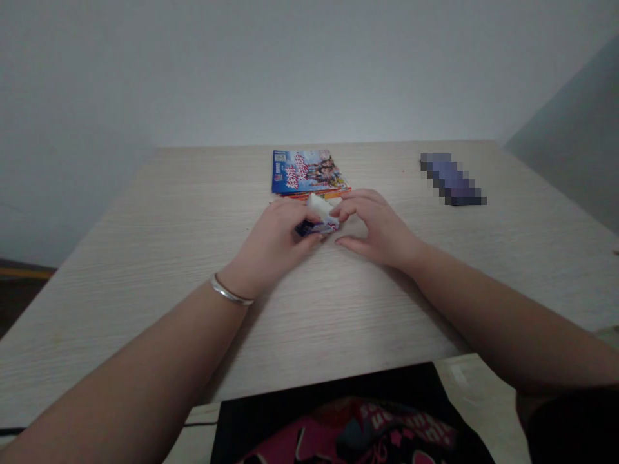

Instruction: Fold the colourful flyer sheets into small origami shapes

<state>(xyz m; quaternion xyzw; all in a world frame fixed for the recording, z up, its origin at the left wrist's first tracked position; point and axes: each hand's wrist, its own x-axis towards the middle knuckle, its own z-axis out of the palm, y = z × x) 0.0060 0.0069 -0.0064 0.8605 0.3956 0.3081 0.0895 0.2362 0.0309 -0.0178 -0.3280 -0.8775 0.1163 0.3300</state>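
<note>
A small piece of printed paper [323, 207], folded or curled over, shows a white side on top and a blue, printed side below. My left hand [276, 232] is closed on its left end, with the thumb along the near edge. At the paper's right edge, my right hand [374, 225] has its fingers curved, the fingertips touching or just beside it. A gap shows between that hand's thumb and fingers. Right behind the paper lies a stack of colourful printed leaflets [309, 173], blue on top with orange edges beneath.
The pale wood-grain table [193, 212] runs back to a grey-white wall [309, 71]. A pixelated dark, flat object [452, 180] lies at the back right. Below the table's near edge are a black surface [377, 380] and pink-and-black printed fabric [367, 428].
</note>
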